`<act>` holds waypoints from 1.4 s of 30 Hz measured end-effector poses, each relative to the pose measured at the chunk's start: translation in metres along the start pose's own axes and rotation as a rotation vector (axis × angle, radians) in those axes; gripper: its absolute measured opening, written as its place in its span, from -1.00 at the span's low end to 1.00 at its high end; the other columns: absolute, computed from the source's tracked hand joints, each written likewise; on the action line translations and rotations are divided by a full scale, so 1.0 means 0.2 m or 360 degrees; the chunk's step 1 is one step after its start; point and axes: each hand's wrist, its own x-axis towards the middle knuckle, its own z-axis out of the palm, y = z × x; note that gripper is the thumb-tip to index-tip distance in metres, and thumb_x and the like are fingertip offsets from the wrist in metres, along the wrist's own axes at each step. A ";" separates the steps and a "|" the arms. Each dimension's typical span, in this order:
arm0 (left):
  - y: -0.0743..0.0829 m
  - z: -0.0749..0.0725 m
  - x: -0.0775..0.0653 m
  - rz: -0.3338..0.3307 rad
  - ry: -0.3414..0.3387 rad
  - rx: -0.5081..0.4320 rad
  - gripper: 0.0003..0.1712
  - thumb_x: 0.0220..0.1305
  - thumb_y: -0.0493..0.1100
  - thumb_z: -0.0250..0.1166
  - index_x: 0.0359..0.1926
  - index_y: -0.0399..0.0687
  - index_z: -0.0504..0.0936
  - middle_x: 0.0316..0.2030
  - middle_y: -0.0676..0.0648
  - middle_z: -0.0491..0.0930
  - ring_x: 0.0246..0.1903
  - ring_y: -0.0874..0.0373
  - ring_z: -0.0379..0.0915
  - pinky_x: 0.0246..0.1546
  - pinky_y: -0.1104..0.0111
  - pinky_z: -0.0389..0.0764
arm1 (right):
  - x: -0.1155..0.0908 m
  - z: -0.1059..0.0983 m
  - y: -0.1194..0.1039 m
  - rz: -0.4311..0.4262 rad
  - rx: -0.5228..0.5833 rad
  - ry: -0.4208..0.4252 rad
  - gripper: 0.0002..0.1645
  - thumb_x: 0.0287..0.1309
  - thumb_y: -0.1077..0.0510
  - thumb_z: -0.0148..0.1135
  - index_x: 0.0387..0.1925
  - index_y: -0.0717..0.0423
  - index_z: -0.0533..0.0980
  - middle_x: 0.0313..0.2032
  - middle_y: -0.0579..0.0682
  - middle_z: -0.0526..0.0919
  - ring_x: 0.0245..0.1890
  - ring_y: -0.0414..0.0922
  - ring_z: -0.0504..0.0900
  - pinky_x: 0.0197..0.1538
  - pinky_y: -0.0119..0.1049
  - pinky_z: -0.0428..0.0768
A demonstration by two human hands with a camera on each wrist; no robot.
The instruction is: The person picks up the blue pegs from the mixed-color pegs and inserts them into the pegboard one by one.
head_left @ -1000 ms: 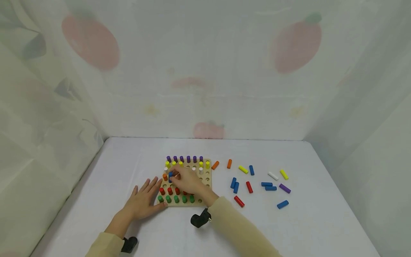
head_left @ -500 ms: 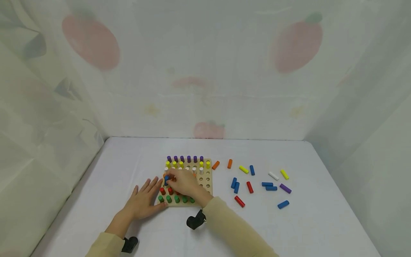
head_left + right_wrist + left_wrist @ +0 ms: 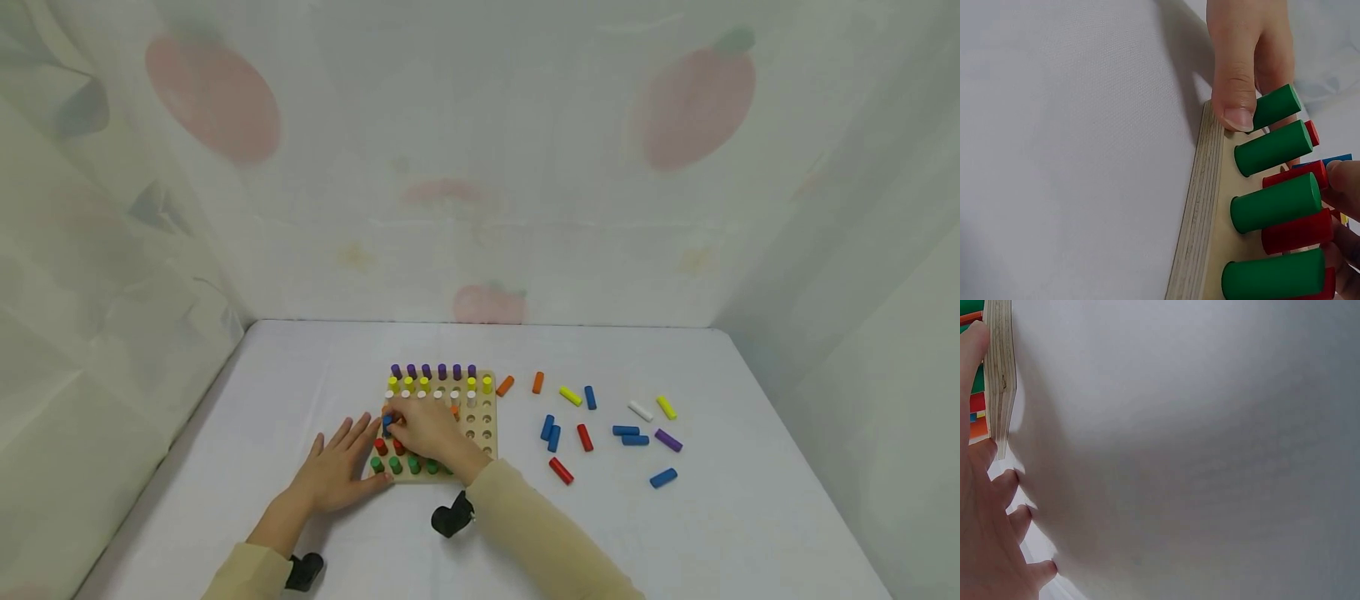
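In the head view, a wooden pegboard bears rows of coloured pegs. Near its left side my right hand pinches a blue peg upright at the row behind the red pegs; whether it sits in a hole cannot be told. My left hand lies with spread fingers beside the board, its thumb on the front left corner. The right wrist view shows that thumb near the green pegs, and part of the blue peg by my right fingertips. My right hand covers part of the orange and red rows.
Right of the board, loose pegs lie scattered on the white table: several blue pegs, two red pegs, two orange pegs, two yellow pegs, a white peg and a purple peg. Patterned curtains surround the table.
My right hand has carried the blue peg a little left and nearer to me, to the board's left side. My left hand has stayed in place.
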 end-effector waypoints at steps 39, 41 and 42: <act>0.01 -0.01 -0.01 0.0005 -0.0008 0.0025 0.09 -0.02 0.55 0.03 0.42 0.06 0.06 0.40 -0.09 0.06 0.35 -0.19 -0.06 0.18 -0.33 -0.05 | 0.02 0.03 -0.02 -0.0036 -0.0408 0.0120 -0.75 0.13 -0.11 0.21 -0.16 -0.21 0.58 -0.34 -0.31 0.67 -0.56 -0.39 0.41 -0.54 -0.59 0.32; 0.02 -0.01 -0.01 0.0003 -0.0008 0.0022 0.10 -0.02 0.55 0.03 0.41 0.06 0.06 0.39 -0.09 0.07 0.35 -0.20 -0.06 0.18 -0.33 -0.05 | 0.02 0.03 -0.03 -0.0035 -0.0411 0.0106 -0.75 0.13 -0.11 0.21 -0.15 -0.21 0.58 -0.33 -0.31 0.67 -0.56 -0.38 0.41 -0.54 -0.59 0.32; 0.02 -0.01 -0.01 0.0001 -0.0009 0.0026 0.10 -0.03 0.56 0.03 0.41 0.06 0.06 0.40 -0.09 0.06 0.35 -0.20 -0.06 0.18 -0.33 -0.05 | 0.02 0.03 -0.03 -0.0034 -0.0409 0.0100 -0.74 0.13 -0.11 0.21 -0.14 -0.21 0.58 -0.33 -0.31 0.67 -0.56 -0.38 0.41 -0.54 -0.59 0.32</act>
